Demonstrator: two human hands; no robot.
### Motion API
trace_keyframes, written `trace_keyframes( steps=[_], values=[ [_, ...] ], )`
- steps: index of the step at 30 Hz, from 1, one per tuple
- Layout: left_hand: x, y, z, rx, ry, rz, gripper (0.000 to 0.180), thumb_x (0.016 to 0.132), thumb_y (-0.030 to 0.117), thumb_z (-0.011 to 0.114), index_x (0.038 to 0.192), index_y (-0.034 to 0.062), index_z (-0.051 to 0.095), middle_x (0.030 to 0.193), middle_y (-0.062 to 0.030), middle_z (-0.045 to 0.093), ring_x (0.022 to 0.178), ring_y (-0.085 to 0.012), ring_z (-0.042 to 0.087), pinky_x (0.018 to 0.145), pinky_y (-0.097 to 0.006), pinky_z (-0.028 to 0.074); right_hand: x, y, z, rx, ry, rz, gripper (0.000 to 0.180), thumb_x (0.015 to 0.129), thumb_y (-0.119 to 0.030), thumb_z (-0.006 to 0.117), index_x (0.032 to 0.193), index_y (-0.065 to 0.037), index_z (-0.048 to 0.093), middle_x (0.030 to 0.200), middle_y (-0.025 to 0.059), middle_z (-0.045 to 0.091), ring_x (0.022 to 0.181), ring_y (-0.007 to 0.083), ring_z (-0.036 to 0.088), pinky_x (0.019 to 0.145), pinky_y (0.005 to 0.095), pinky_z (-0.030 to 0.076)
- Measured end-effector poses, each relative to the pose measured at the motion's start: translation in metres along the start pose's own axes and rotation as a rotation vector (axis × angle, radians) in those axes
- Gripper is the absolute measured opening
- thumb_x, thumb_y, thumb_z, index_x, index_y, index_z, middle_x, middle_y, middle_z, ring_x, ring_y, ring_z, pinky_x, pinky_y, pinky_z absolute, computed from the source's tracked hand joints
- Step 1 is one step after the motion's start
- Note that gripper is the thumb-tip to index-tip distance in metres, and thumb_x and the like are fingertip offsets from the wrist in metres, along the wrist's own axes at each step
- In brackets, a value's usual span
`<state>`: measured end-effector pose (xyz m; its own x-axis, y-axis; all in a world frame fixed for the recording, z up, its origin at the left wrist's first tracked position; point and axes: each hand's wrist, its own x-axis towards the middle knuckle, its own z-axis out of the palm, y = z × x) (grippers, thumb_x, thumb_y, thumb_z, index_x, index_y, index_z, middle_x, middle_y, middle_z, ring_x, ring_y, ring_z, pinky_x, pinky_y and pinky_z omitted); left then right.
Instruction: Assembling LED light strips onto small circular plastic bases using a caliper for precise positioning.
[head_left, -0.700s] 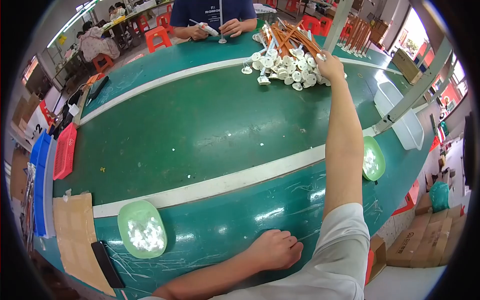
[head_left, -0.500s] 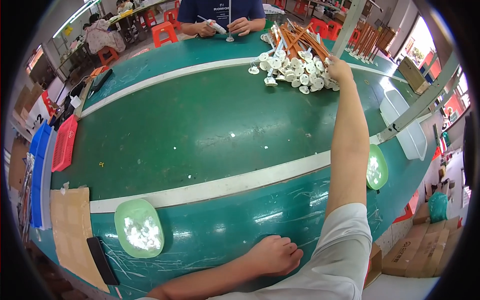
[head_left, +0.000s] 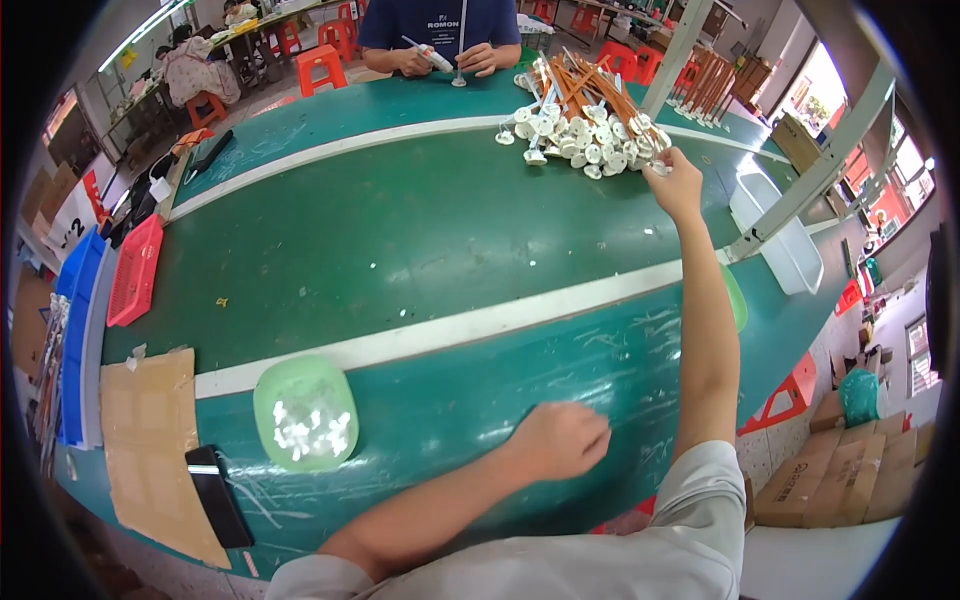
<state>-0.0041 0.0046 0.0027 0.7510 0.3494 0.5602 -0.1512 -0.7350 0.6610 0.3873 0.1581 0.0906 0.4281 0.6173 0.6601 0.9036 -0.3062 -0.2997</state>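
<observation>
At two o'clock on the long green work table (head_left: 400,230), the right hand (head_left: 678,185) reaches full stretch into the heap of white round-footed plastic stems and orange rods (head_left: 585,120), fingers pinched on one white piece at the heap's near edge (grip looks closed, but small in frame). Left hand (head_left: 562,438) rests loosely curled on the table at six o'clock, holding nothing. Pale green plastic tray of white bits (head_left: 305,412) sits at eight o'clock. Risk: pulling from the edge could drag tangled neighbours off the pile.
</observation>
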Motion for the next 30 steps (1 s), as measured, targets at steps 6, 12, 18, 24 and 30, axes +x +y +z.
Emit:
trace_keyframes(
  steps=[6,12,18,24,30],
  values=[
    [0.024,-0.014,-0.02,-0.381,0.281,-0.398,0.02,0.093,0.018,0.068,0.102,0.0015,0.073,0.085,-0.0159,0.075,0.071,-0.0245,0.07,0.069,-0.034,0.056,-0.137,-0.069,-0.061,0.381,-0.052,0.243,0.031,0.087,-0.025,0.084,0.103,-0.003,0.07,0.085,0.0029,0.072,0.079,0.0069,0.067,0.07,0.0254,0.053],
    [0.051,-0.047,-0.042,-0.319,0.132,-0.541,0.042,0.097,0.026,0.066,0.125,-0.0043,0.064,0.108,-0.0218,0.073,0.097,-0.0287,0.074,0.087,-0.037,0.055,-0.224,-0.117,-0.072,0.713,-0.151,0.256,0.032,0.079,-0.02,0.088,0.102,-0.006,0.072,0.096,0.0031,0.076,0.081,0.0116,0.069,0.066,0.0263,0.051],
    [0.064,-0.072,-0.049,-0.537,-0.014,-0.577,0.05,0.1,0.024,0.066,0.138,-0.0079,0.059,0.127,-0.0145,0.072,0.117,-0.0217,0.07,0.101,-0.032,0.052,-0.236,-0.134,-0.067,0.49,-0.217,0.006,0.037,0.068,-0.013,0.089,0.101,-0.006,0.073,0.095,0.0065,0.074,0.083,0.017,0.07,0.069,0.0295,0.053],
    [0.062,-0.077,-0.042,-0.633,0.112,-0.566,0.039,0.09,0.01,0.076,0.125,-0.0049,0.067,0.11,-0.0137,0.076,0.102,-0.0192,0.074,0.092,-0.032,0.059,-0.234,-0.128,-0.083,0.713,-0.454,0.012,0.041,0.073,-0.012,0.087,0.111,-0.006,0.074,0.107,0.0063,0.076,0.098,0.0178,0.072,0.083,0.0294,0.054],
    [0.054,-0.075,-0.04,-0.471,0.127,-0.363,0.037,0.087,0.005,0.079,0.122,-0.0041,0.069,0.111,-0.0153,0.074,0.101,-0.0209,0.074,0.09,-0.032,0.06,-0.215,-0.125,-0.091,1.005,-0.486,0.659,0.038,0.085,-0.027,0.084,0.107,0.001,0.07,0.097,0.0089,0.072,0.079,0.011,0.064,0.066,0.0244,0.048]
  ],
)
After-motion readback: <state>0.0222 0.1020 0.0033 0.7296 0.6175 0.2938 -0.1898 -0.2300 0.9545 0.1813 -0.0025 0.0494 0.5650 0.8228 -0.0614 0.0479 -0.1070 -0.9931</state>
